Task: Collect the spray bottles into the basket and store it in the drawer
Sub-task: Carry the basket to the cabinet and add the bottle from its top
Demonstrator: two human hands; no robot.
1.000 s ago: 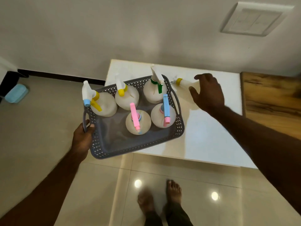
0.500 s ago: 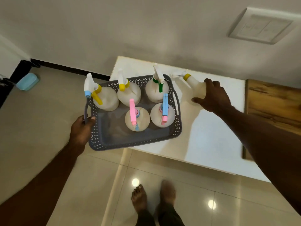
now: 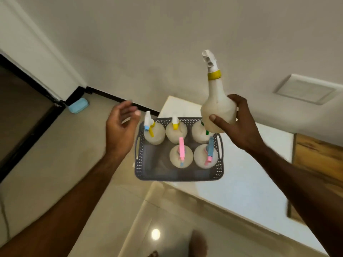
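Head cam: my right hand (image 3: 239, 127) is wrapped around a white spray bottle (image 3: 217, 106) with a yellow collar, holding it upright in the air above the far right corner of the grey basket (image 3: 157, 171). The basket sits on the corner of the white table (image 3: 246, 175) with five bottles inside. My left hand (image 3: 120, 127) is spread, holding nothing, just left of the basket.

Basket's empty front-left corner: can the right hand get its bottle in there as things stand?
Probably yes. The right hand holds the bottle above the basket; that corner looks bare, and the open left hand is off to the side.
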